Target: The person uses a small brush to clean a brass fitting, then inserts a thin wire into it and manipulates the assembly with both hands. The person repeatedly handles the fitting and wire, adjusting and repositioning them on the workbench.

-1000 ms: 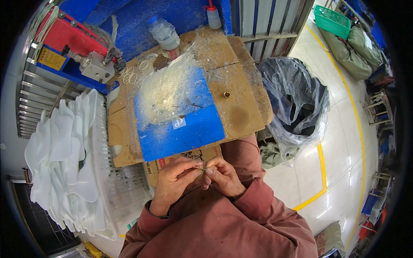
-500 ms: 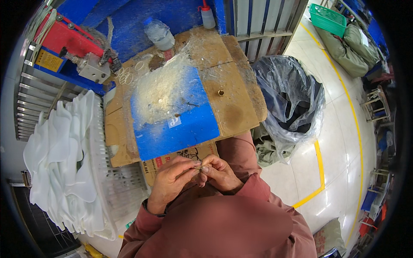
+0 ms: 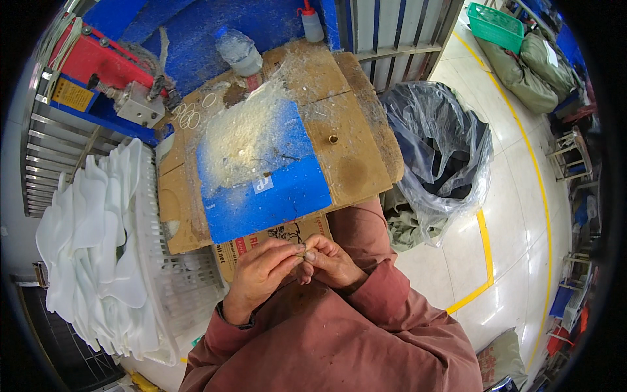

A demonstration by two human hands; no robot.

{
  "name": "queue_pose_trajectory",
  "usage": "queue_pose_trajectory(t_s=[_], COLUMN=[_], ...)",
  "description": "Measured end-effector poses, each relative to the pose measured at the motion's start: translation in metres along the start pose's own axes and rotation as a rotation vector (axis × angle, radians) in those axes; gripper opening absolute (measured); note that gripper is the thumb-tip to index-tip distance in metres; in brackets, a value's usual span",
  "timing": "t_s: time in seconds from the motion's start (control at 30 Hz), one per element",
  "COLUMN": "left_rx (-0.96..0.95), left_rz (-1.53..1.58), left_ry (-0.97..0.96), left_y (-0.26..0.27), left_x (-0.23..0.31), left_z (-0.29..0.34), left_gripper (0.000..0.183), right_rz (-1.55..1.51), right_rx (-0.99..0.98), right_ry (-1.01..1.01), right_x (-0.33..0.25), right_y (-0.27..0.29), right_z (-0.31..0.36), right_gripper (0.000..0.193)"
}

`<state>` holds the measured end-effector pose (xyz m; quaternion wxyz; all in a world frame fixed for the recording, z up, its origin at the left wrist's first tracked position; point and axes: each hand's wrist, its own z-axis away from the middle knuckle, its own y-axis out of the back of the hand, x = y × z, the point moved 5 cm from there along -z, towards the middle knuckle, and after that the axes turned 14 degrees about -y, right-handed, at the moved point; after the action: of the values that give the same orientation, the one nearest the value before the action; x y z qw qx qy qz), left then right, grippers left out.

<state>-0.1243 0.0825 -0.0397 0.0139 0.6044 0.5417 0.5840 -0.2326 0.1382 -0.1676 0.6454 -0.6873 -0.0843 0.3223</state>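
Left hand: the left hand (image 3: 261, 277) is curled, thumb and forefinger pinched together on a small part (image 3: 302, 253) at the fingertips.
Right hand: the right hand (image 3: 332, 261) meets it from the other side, fingers folded in, its fingertips closed on the same small part.
Small part, place: held between both hands just above the lap, at the near edge of the desk (image 3: 356, 173), over a printed cardboard box (image 3: 274, 235).
Small part, look: tiny and pale, mostly hidden by the fingertips; its shape cannot be told.
Handling: likely very light and easy to drop, so a fingertip pinch from both sides suits it; whether it is stiff or fragile cannot be told.
Desk top: cardboard sheets with a blue mat (image 3: 261, 176) dusted with white shavings, and a small brass ring (image 3: 332, 138).
Left of the desk: a white crate (image 3: 166, 274) and a stack of white moulded pieces (image 3: 91, 235).
Right: a bin lined with a clear bag (image 3: 437, 157).
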Motion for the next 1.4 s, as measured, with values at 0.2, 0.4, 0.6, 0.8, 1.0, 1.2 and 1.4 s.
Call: queue_pose_trajectory(t_s=[0.2,0.4,0.6,0.8,1.0,1.2,1.4], left_rx=[0.016,0.002,0.019,0.083,0.169,0.140,0.226], left_rz=[-0.010,-0.051,-0.034,-0.052,0.093,0.151,0.450], left_ry=[-0.007,0.025,0.005,0.025,0.212,0.323,0.423], left_y=[-0.001,-0.002,0.000,0.001,-0.007,-0.011,-0.018], left_x=[0.002,0.003,0.003,-0.002,-0.015,-0.023,-0.032], left_z=[-0.001,-0.001,-0.002,0.001,0.011,0.017,0.023], left_gripper=[0.021,0.021,0.019,0.016,0.017,0.023,0.025], right_rz=[-0.024,-0.044,-0.030,0.049,0.185,0.220,0.249], right_rx=[-0.016,-0.036,0.003,0.139,0.367,0.453,0.477], right_ry=[-0.027,-0.028,0.001,0.024,0.144,0.177,0.226], right_x=[0.002,0.003,0.000,-0.005,-0.012,-0.013,-0.016], right_y=[0.002,0.003,0.001,-0.006,-0.009,-0.007,-0.013], right_z=[-0.002,-0.002,-0.001,0.001,0.004,0.005,0.006], right_gripper=[0.011,0.011,0.012,0.013,0.011,0.010,0.009])
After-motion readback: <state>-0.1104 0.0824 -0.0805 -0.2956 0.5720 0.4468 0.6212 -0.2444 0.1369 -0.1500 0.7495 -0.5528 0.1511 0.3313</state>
